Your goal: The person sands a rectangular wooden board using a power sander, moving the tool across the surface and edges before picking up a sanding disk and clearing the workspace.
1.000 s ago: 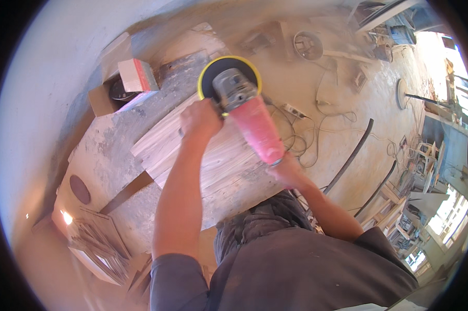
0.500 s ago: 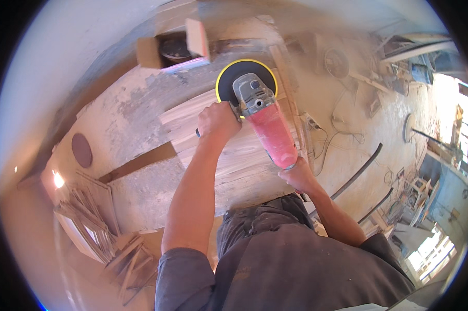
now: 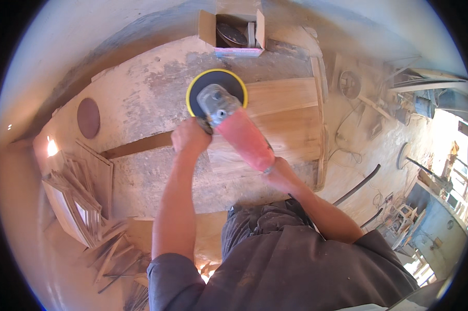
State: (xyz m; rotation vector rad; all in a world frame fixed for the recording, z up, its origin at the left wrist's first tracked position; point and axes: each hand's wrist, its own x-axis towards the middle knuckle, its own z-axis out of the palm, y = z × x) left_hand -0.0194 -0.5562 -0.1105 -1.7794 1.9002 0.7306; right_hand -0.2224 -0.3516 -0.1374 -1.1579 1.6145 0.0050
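A red power sander [image 3: 246,139] with a grey head and a round, yellow-rimmed black pad is held in both hands. My left hand [image 3: 191,136] is closed around its side handle, by the pad. At the rear end of the red body, my right hand [image 3: 280,176] grips the tool; its fingers are partly hidden. Beneath the sander lies a wooden panel [image 3: 285,122] of joined light-brown boards on the worn workbench [image 3: 156,176]. The pad overlaps the panel's far left corner; whether it touches the wood I cannot tell.
An open cardboard box [image 3: 239,51] with dark discs stands at the bench's far edge. A brown sanding disc [image 3: 88,118] lies on the left. Wooden panels [image 3: 76,207] lean at the lower left. A cable [image 3: 342,140] trails over the dusty floor at the right.
The sander and both hands have moved left across the panel, to its left end. More of the panel's right side now shows. The view has shifted, so the box appears further right.
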